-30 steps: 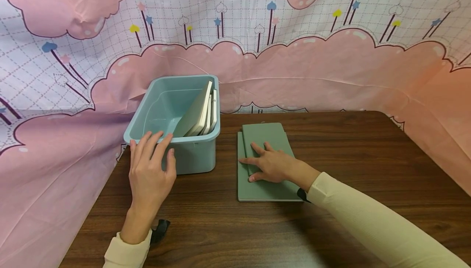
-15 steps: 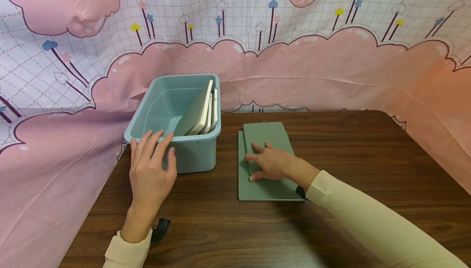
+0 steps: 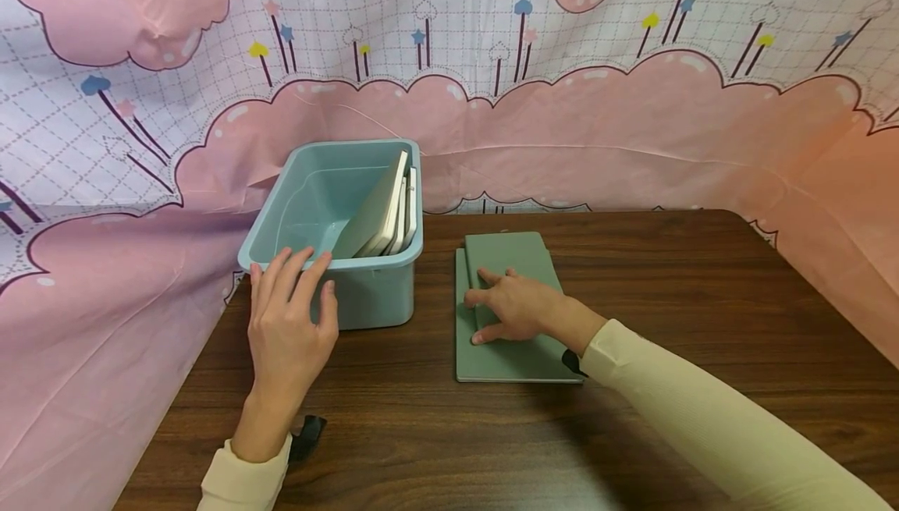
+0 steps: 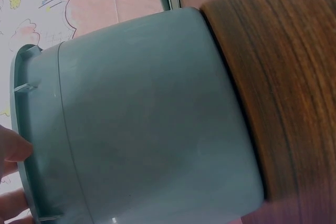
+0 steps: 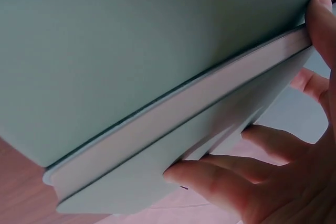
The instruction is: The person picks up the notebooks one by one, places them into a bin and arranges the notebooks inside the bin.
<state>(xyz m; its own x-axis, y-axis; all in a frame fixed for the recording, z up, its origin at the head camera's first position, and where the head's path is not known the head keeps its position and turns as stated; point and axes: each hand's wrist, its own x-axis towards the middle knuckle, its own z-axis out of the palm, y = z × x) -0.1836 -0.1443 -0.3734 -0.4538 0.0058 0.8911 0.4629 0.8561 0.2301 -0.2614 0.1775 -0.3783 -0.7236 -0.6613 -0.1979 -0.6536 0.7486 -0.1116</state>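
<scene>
On the table a smaller green hardcover notebook [image 3: 507,250] lies on top of a larger green one [image 3: 509,364]. My right hand [image 3: 521,310] rests on the smaller notebook with fingers spread, the thumb down by its near left corner. In the right wrist view its fingertips touch the cover [image 5: 131,179], and the thumb is at the pale page edge [image 5: 184,113]. My left hand [image 3: 289,339] touches the near rim of a light blue plastic bin [image 3: 368,296], fingers lightly bent over it. Inside the bin several notebooks [image 3: 372,218] lean against the right wall.
The dark wood table [image 3: 667,285] extends to the right of the notebooks. Behind it hangs a pink and white cloth [image 3: 597,129] with clouds, close behind the bin. The cloth also runs down the left side of the table.
The right index finger has drawn back from the larger notebook's left edge to the smaller notebook's left edge. The left hand stays at the bin's rim; both notebooks keep their places.
</scene>
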